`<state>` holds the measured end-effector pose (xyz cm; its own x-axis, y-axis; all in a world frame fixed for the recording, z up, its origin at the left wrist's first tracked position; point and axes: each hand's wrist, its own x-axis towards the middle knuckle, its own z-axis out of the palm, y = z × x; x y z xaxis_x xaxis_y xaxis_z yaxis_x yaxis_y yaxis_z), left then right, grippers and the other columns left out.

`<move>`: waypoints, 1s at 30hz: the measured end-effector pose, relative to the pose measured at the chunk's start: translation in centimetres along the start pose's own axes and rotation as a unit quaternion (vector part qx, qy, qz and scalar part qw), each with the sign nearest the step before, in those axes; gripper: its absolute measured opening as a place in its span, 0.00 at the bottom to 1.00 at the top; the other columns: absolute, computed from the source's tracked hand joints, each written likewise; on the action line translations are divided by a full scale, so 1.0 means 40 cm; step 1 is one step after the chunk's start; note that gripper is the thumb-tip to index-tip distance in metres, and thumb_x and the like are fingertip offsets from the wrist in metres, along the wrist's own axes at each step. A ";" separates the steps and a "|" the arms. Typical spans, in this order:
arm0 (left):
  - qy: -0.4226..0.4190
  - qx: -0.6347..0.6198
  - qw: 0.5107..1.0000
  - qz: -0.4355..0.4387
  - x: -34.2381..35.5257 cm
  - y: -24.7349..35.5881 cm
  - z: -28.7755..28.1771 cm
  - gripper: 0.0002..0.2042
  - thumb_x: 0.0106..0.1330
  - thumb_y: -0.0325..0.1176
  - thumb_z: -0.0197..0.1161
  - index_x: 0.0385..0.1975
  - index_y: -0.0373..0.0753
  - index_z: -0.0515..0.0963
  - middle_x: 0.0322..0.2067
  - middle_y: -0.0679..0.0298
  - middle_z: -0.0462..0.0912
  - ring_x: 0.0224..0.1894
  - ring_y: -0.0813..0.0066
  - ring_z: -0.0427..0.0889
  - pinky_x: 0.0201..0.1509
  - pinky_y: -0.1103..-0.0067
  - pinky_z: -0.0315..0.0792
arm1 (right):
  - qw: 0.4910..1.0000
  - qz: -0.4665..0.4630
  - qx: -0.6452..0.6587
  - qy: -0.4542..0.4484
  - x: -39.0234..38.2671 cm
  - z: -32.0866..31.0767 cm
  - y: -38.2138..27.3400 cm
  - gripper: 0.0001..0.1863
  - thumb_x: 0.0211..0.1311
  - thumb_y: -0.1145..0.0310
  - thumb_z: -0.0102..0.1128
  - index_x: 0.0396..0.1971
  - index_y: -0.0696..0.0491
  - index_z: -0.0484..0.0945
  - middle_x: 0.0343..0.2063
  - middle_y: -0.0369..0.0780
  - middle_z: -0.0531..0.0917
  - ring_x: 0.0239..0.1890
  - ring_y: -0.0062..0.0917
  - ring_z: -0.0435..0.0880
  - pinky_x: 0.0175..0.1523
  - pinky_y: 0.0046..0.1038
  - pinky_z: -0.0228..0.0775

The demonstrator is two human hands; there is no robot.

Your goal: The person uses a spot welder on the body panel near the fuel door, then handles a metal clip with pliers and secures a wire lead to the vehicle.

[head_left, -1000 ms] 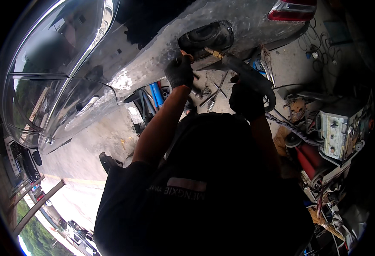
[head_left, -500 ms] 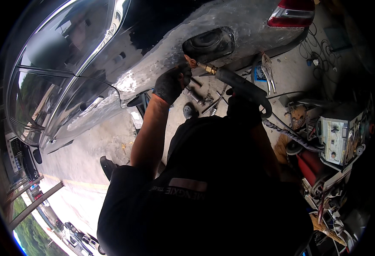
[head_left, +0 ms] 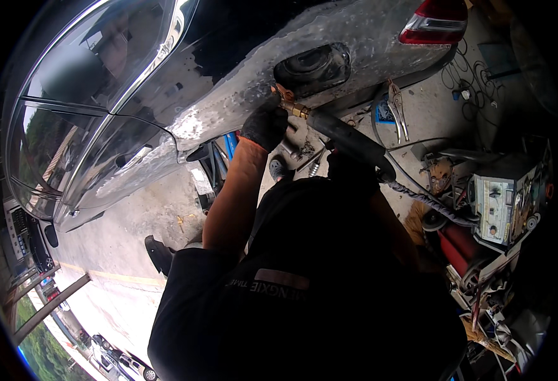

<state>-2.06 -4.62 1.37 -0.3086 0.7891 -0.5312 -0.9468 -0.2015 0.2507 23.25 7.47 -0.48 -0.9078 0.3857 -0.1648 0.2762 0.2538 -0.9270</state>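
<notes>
A welding gun (head_left: 348, 140) with a black handle, a brass collar and a copper-coloured tip points at the car's bare metal rear panel (head_left: 237, 95). My left hand (head_left: 266, 125), in a dark glove, is closed at the gun's front end; its fingers partly hide the tip. Lower along the handle, my right hand (head_left: 348, 166) grips it, mostly lost in shadow. The tip is close below the open fuel-filler recess (head_left: 314, 66), and whether it touches the metal I cannot tell. A wrapped cable (head_left: 428, 202) runs from the handle toward a boxy machine (head_left: 493, 206).
Locking pliers (head_left: 397, 111) lie by a blue item near the bumper. Metal tools (head_left: 315, 166) lie on the floor near my shoe (head_left: 280, 170). Cables (head_left: 475, 86) coil at the far right. A red cylinder (head_left: 459, 247) stands below the machine. The tail light (head_left: 434, 22) is at the top right.
The gun has shifted slightly left and down, its tip moving below the filler recess. My left hand has moved right and down with it, closer to the brass collar.
</notes>
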 end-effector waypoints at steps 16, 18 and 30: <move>0.045 0.717 0.607 0.341 0.056 -0.013 0.026 0.07 0.66 0.27 0.48 0.38 0.36 0.74 0.32 0.58 0.79 0.35 0.67 0.79 0.41 0.76 0.72 | 0.994 -0.106 -0.025 -0.007 0.059 -0.007 -0.101 0.07 0.67 0.66 0.48 0.31 0.51 0.71 0.16 0.30 0.71 0.16 0.12 0.71 0.20 0.18 0.62; 0.054 0.691 0.657 0.298 0.065 -0.010 0.020 0.08 0.66 0.26 0.48 0.39 0.36 0.74 0.32 0.59 0.79 0.35 0.67 0.78 0.43 0.77 0.72 | 0.997 -0.073 0.011 -0.002 0.064 -0.007 -0.108 0.05 0.61 0.68 0.50 0.27 0.51 0.71 0.16 0.32 0.72 0.19 0.17 0.73 0.23 0.21 0.64; 0.094 0.712 0.641 0.270 0.036 -0.010 0.074 0.12 0.68 0.34 0.45 0.40 0.38 0.76 0.34 0.50 0.81 0.42 0.53 0.80 0.46 0.69 0.73 | 0.906 -0.217 -0.364 0.017 0.081 -0.033 -0.136 0.07 0.62 0.65 0.51 0.31 0.53 0.73 0.19 0.32 0.73 0.21 0.15 0.74 0.28 0.21 0.66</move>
<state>-1.84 -1.69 2.90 -0.6888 0.7166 -0.1096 0.3055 0.4240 0.8526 19.24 8.50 4.47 -0.9739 0.1339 0.1834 0.0426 0.9011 -0.4316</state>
